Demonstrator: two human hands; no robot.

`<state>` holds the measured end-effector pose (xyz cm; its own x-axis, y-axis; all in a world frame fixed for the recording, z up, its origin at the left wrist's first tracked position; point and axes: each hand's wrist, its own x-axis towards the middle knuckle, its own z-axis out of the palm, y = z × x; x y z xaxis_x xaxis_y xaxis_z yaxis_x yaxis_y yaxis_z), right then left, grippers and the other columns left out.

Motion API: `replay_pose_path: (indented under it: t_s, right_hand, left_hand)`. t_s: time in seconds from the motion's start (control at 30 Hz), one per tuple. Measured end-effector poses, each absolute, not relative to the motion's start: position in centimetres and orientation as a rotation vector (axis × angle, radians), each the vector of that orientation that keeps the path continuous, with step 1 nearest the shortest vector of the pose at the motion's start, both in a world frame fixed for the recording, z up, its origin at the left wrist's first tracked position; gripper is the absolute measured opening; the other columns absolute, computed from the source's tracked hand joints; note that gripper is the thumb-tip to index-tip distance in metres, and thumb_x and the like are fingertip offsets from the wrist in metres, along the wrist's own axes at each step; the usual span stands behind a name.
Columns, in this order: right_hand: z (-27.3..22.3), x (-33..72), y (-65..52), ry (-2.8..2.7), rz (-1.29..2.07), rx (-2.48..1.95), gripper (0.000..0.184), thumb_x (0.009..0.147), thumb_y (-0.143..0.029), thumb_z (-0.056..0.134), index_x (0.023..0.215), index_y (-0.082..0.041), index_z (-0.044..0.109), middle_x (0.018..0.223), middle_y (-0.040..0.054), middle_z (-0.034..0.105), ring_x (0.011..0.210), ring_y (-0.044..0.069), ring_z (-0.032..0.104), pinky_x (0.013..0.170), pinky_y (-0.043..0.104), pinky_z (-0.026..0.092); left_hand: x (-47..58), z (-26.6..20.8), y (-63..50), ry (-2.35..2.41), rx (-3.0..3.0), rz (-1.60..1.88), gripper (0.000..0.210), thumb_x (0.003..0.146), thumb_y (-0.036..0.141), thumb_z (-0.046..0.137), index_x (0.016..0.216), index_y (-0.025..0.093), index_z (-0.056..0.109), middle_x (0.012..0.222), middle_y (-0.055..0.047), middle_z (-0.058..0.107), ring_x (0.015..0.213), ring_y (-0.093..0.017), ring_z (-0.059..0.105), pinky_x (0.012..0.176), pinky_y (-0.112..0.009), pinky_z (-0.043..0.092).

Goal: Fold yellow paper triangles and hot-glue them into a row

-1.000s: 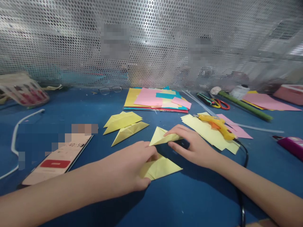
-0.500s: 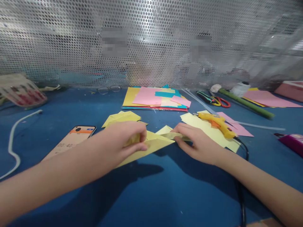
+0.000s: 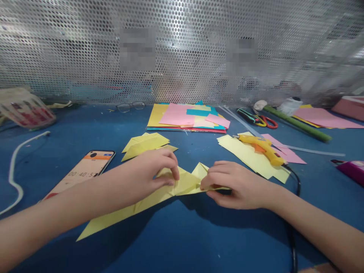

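Note:
A length of folded yellow paper [image 3: 122, 214] stretches across the blue table in front of me, its pointed left end under my left forearm. My left hand [image 3: 159, 168] is closed on it near the middle, thumb and fingers pinching a fold. The right end of the paper is pinched in my right hand [image 3: 231, 184], where a small pointed flap stands up beside the fingers. More folded yellow paper pieces [image 3: 146, 144] lie just beyond my left hand. A phone [image 3: 85, 165] with a running timer is partly covered by my left forearm.
A yellow glue gun [image 3: 263, 148] rests on yellow sheets [image 3: 241, 151], its black cord running toward me. Coloured paper [image 3: 178, 115], glasses [image 3: 131, 107], scissors [image 3: 269, 122] and a green stick [image 3: 298, 123] lie farther back. A perforated metal panel [image 3: 182, 57] stands behind; a white cord [image 3: 14, 170] is left.
My right hand has come nearer to me with its end of the paper. The yellow paper has turned and spread flatter, with a long point now showing below my left forearm.

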<state>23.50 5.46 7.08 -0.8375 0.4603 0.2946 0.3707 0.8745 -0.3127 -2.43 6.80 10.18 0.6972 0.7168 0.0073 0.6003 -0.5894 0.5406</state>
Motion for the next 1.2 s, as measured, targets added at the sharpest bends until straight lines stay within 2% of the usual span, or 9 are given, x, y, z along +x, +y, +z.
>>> replay_pose_path:
  t_s: [0.1,0.3,0.43,0.6,0.7,0.8,1.0,1.1,1.2]
  right_hand:
    - [7.1,23.3,5.4,-2.65,0.467,-0.666,0.011,0.095,-0.017,0.047,0.088,-0.02,0.056,0.078,0.001,0.061,0.068,0.012,0.053,0.064,0.023,0.04]
    - [7.0,23.0,5.4,-2.573,0.614,-0.892,0.01,0.095,-0.017,0.049,0.087,-0.02,0.054,0.083,0.0001,0.058,0.071,0.011,0.052,0.065,0.022,0.041]
    - [6.7,22.7,5.4,-2.521,0.634,-0.965,0.01,0.096,-0.019,0.05,0.088,-0.02,0.055,0.083,0.0001,0.058,0.068,0.01,0.052,0.059,0.021,0.039]
    - [6.5,22.4,5.1,-2.48,0.644,-1.058,0.012,0.096,-0.021,0.051,0.087,-0.02,0.058,0.084,0.001,0.059,0.07,0.011,0.054,0.06,0.022,0.041]
    - [6.2,22.4,4.8,-2.482,0.634,-1.077,0.01,0.096,-0.018,0.049,0.1,-0.02,0.058,0.095,0.0042,0.062,0.081,0.015,0.058,0.068,0.025,0.045]
    - [5.9,22.3,4.7,-2.537,0.554,-1.05,0.023,0.096,-0.015,0.046,0.115,-0.02,0.057,0.101,0.0069,0.061,0.093,0.019,0.057,0.076,0.03,0.047]
    - [6.1,22.0,4.9,-2.504,0.599,-1.097,0.027,0.094,-0.008,0.046,0.102,-0.018,0.069,0.087,0.0044,0.059,0.073,0.014,0.057,0.062,0.024,0.043]
    - [6.3,21.9,4.9,-2.437,0.669,-1.158,0.03,0.09,-0.004,0.049,0.099,-0.02,0.073,0.082,0.0025,0.059,0.066,0.012,0.056,0.056,0.021,0.04]
    - [6.4,21.8,4.8,-2.387,0.71,-1.229,0.033,0.087,-0.002,0.052,0.095,-0.023,0.076,0.078,0.0016,0.058,0.064,0.011,0.055,0.055,0.021,0.038]
  left_hand:
    - [-2.4,9.5,6.5,0.92,2.363,0.23,0.019,0.09,0.02,0.05,0.084,0.028,0.066,0.096,0.006,0.063,0.088,-0.011,0.058,0.079,-0.022,0.042]
    - [-2.2,9.1,6.3,0.963,2.3,0.174,0.027,0.087,0.012,0.049,0.102,0.031,0.061,0.103,0.008,0.066,0.095,-0.013,0.059,0.08,-0.023,0.043]
    - [-1.7,9.3,6.4,0.992,2.277,0.139,0.031,0.084,0.012,0.051,0.107,0.032,0.061,0.105,0.007,0.066,0.093,-0.014,0.06,0.077,-0.023,0.043]
    - [-1.1,9.1,6.5,1.019,2.256,0.15,0.028,0.084,0.015,0.051,0.107,0.027,0.063,0.107,0.003,0.067,0.098,-0.016,0.06,0.081,-0.026,0.045]
    - [-1.0,8.8,6.4,1.025,2.259,0.16,0.024,0.083,0.018,0.054,0.103,0.025,0.064,0.111,0.001,0.064,0.1,-0.017,0.059,0.085,-0.028,0.045]
    - [-1.0,8.3,6.0,1.054,2.27,0.179,0.019,0.084,0.022,0.054,0.099,0.025,0.065,0.12,-0.001,0.058,0.104,-0.019,0.058,0.091,-0.031,0.044]
    - [-0.6,7.4,5.0,1.164,2.302,0.219,0.023,0.081,0.039,0.065,0.1,0.026,0.067,0.121,-0.003,0.053,0.114,-0.026,0.049,0.098,-0.039,0.04]
    - [-0.1,7.4,4.8,1.203,2.322,0.203,0.02,0.081,0.036,0.066,0.098,0.024,0.067,0.115,-0.004,0.054,0.111,-0.026,0.048,0.094,-0.042,0.043]
    - [0.2,7.7,4.3,1.243,2.368,0.206,0.017,0.082,0.029,0.063,0.098,0.023,0.065,0.115,-0.006,0.052,0.113,-0.028,0.044,0.098,-0.048,0.039]
